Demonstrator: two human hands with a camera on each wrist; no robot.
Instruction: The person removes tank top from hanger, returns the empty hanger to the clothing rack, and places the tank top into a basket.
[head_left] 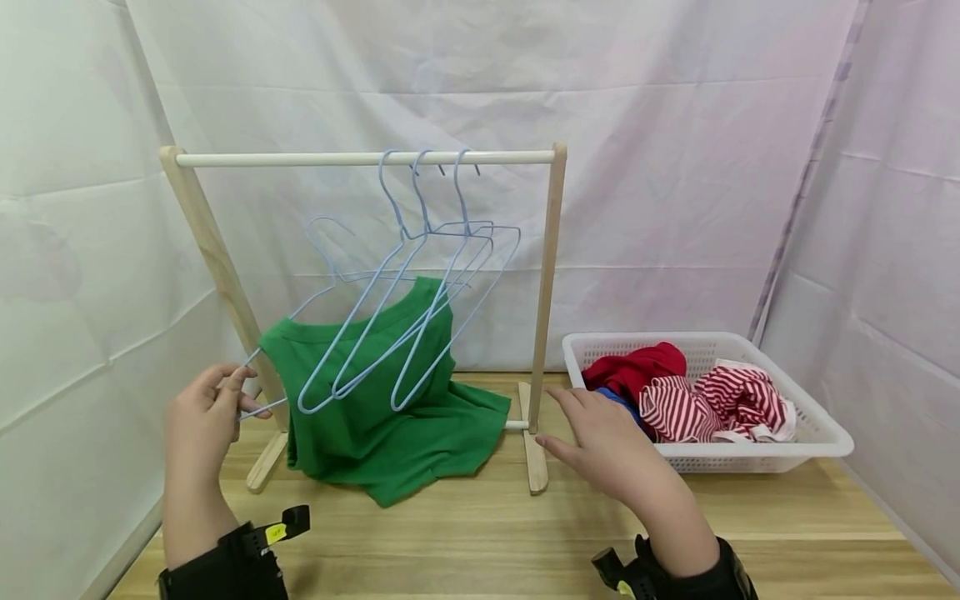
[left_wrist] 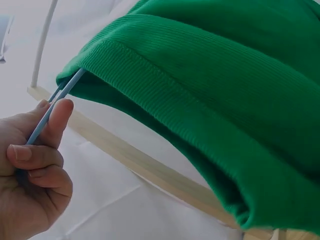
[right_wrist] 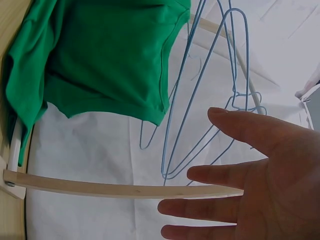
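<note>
In the head view, a green garment (head_left: 360,417) hangs partly on a light blue wire hanger (head_left: 309,302), its lower part spread toward the wooden table. My left hand (head_left: 206,412) grips the hanger's left end, where it sticks out of an armhole. The left wrist view shows thumb and fingers around the hanger wire (left_wrist: 47,117) beside the garment's ribbed edge (left_wrist: 150,75). My right hand (head_left: 607,446) is at the rack's right leg, fingers extended. It holds nothing in the right wrist view, and the garment (right_wrist: 110,60) is apart from its fingers (right_wrist: 200,210).
Several light blue hangers (head_left: 420,200) hang from the white rod (head_left: 300,159) of a wooden rack (head_left: 550,292), overlapping the garment in the head view. A white basket (head_left: 817,433) at the right holds red, blue and red-striped clothes (head_left: 682,408). White cloth (head_left: 675,208) encloses the table (head_left: 420,550).
</note>
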